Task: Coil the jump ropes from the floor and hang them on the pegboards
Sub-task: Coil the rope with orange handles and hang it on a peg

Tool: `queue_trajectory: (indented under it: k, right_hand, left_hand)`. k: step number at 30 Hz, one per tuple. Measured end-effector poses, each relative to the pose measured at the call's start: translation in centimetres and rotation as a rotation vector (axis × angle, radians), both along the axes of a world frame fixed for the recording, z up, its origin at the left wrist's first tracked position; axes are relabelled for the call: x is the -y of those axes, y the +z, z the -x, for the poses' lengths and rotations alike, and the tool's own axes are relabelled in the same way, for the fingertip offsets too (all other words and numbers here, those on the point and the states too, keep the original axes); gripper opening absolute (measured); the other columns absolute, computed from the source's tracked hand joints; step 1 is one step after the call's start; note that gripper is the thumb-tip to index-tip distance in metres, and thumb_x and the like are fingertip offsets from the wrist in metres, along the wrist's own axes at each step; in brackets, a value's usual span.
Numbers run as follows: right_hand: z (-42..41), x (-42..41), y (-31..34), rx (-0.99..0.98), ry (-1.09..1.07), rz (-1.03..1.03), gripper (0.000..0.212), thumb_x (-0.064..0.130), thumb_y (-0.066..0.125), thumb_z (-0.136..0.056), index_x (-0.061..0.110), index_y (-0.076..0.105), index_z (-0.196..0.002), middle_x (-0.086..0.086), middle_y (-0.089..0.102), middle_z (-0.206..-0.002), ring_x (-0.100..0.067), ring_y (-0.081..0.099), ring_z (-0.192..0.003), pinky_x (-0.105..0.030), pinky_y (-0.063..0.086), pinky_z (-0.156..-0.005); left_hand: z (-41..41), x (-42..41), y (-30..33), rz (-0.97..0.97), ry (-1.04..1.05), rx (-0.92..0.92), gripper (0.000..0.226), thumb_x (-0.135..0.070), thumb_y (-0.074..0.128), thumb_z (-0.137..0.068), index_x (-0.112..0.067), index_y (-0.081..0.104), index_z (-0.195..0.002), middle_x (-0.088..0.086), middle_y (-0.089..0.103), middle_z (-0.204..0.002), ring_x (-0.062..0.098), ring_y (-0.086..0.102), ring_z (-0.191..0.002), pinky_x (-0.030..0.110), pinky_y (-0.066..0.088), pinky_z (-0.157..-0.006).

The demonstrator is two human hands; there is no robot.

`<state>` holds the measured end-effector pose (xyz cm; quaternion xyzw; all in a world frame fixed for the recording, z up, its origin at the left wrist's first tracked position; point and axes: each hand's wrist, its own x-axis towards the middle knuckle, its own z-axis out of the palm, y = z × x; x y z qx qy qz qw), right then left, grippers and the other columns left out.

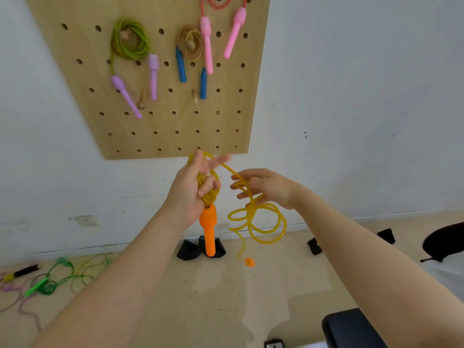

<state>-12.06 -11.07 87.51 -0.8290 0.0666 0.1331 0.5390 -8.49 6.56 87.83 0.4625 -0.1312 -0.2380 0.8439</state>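
My left hand point(190, 189) grips a bundle of yellow rope loops, and an orange handle point(209, 229) hangs down below its palm. My right hand point(263, 187) holds the same yellow rope point(258, 222) between its fingers, with loose loops dangling under it. The rope's other orange handle point(249, 261) hangs low near the floor. Above my hands the wooden pegboard point(155, 131) carries three coiled ropes: one green with purple handles point(129, 40), one brown with blue handles point(190, 43), one red with pink handles point(218, 3).
On the floor at the left lie a green rope point(55, 277), a purple rope point(15, 295) and a black-and-yellow handle point(21, 272). Black feet point(190, 249) stand at the wall base. A black seat point(351, 327) and chair point(444, 242) are at the right.
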Motion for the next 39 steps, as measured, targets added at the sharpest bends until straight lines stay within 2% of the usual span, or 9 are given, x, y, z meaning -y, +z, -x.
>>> queue_trajectory:
  k: [3,8,11,14,19,25,31,36,39]
  right_hand:
    - [1.1,1.4,-0.1,0.075,-0.037,-0.159,0.024,0.016,0.040,-0.100,0.004,0.060,-0.096,-0.013,0.067,-0.113,-0.029,0.069,-0.089,-0.035,0.057,-0.079]
    - [2.2,3.0,-1.0,0.182,-0.275,-0.668,0.037,0.033,0.029,-0.102,0.016,0.045,-0.073,-0.006,0.070,-0.102,-0.029,0.069,-0.085,-0.043,0.052,-0.082]
    - [1.7,2.4,-1.3,0.215,-0.414,-0.702,0.038,0.035,0.025,-0.103,0.017,0.042,-0.074,-0.003,0.065,-0.066,-0.029,0.068,-0.074,-0.050,0.046,-0.091]
    - [1.0,0.6,-0.6,0.257,-0.517,-0.614,0.036,0.034,0.025,-0.103,0.017,0.041,-0.076,0.001,0.045,-0.044,-0.023,0.064,-0.055,-0.029,0.047,-0.063]
    - [0.0,-0.9,0.3,0.378,-0.590,-0.407,0.034,0.029,0.027,-0.103,0.014,0.041,-0.076,-0.002,0.041,-0.061,-0.015,0.042,-0.050,-0.022,0.045,-0.048]
    - [-0.7,-1.9,-0.3,0.322,-0.662,-0.395,0.036,0.030,0.029,-0.102,0.015,0.040,-0.071,0.000,0.036,-0.057,-0.014,0.031,-0.045,-0.025,0.029,-0.045]
    - [-1.6,-3.5,0.7,0.249,-0.832,-0.624,0.033,0.031,0.032,-0.102,0.010,0.044,-0.080,-0.005,0.035,-0.059,-0.011,0.043,-0.031,-0.043,0.055,-0.077]
    - [-2.3,-4.1,1.0,0.320,-0.825,-0.638,0.034,0.030,0.031,-0.103,0.013,0.050,-0.081,-0.005,0.052,-0.063,-0.019,0.055,-0.059,-0.037,0.049,-0.073]
    - [-2.1,-3.1,0.7,0.216,-0.671,-0.649,0.039,0.043,0.030,-0.101,0.017,0.056,-0.112,-0.004,0.064,-0.099,-0.018,0.058,-0.096,-0.032,0.041,-0.076]
  left_hand:
    - [-1.1,0.0,-1.0,0.046,0.165,-0.098,0.043,-0.033,0.032,-0.101,-0.009,0.061,-0.082,-0.003,0.065,-0.113,0.005,0.027,-0.031,0.016,0.048,-0.056]
    - [-2.2,0.2,-2.8,-0.397,0.303,-0.030,0.040,-0.036,0.046,-0.097,-0.017,0.049,-0.133,0.000,0.049,-0.055,0.005,0.046,-0.048,0.025,0.050,-0.080]
    - [-2.3,0.7,-3.5,-0.846,0.249,0.210,0.054,-0.032,0.051,-0.095,-0.019,0.033,-0.144,0.008,0.052,-0.131,0.012,0.059,-0.102,0.032,0.047,-0.094]
    - [-1.1,1.5,-3.6,-0.949,0.066,0.379,0.066,-0.042,0.052,-0.091,-0.019,0.025,-0.147,-0.004,0.026,-0.153,0.018,0.039,-0.132,0.033,0.046,-0.095]
    - [1.2,1.7,-2.2,-0.534,-0.051,0.276,0.046,-0.040,0.045,-0.094,-0.030,0.041,-0.139,0.000,0.061,-0.122,0.003,0.051,-0.054,0.020,0.049,-0.072]
    - [1.2,0.9,-2.1,-0.539,-0.171,0.348,0.032,-0.023,0.060,-0.089,-0.036,0.056,-0.118,-0.018,0.067,-0.107,0.000,0.063,-0.087,0.020,0.051,-0.074]
    - [1.4,0.3,-2.2,-0.674,-0.210,0.307,0.031,-0.035,0.046,-0.095,-0.013,0.069,-0.095,-0.015,0.062,-0.063,0.001,0.040,-0.039,0.010,0.030,-0.041]
    - [0.7,0.3,-2.5,-0.653,-0.193,0.274,0.018,-0.029,0.058,-0.090,-0.018,0.072,-0.085,-0.009,0.052,-0.048,0.015,0.038,-0.054,0.026,0.030,-0.052]
    - [-0.1,0.3,-2.7,-0.523,-0.127,0.157,0.016,-0.017,0.056,-0.091,-0.018,0.069,-0.083,-0.006,0.069,-0.069,0.010,0.042,-0.048,0.027,0.033,-0.054]
